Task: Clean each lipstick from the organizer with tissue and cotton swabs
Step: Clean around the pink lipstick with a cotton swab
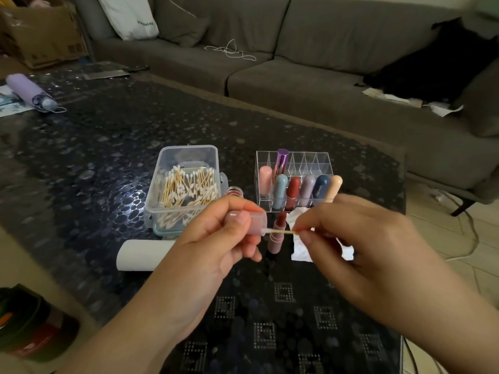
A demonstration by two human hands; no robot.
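Note:
My left hand (216, 238) grips a pale pink lipstick cap (256, 222) with its mouth turned to the right. My right hand (359, 238) pinches a cotton swab (280, 232), whose white tip is pushed into the cap's mouth. Between the hands an opened lipstick (278, 233) with a dark red bullet stands on the table. A crumpled white tissue (299, 249) lies under my right hand. Behind them stands the clear organizer (318, 157), holding several capped lipsticks in different colours.
A clear box of cotton swabs (186, 184) sits left of the organizer, with a small open jar (234, 190) beside it. A white paper roll (143, 255) lies at front left. A lilac folded umbrella (29, 93) lies far left. A grey sofa (297, 63) runs behind the dark table (94, 147).

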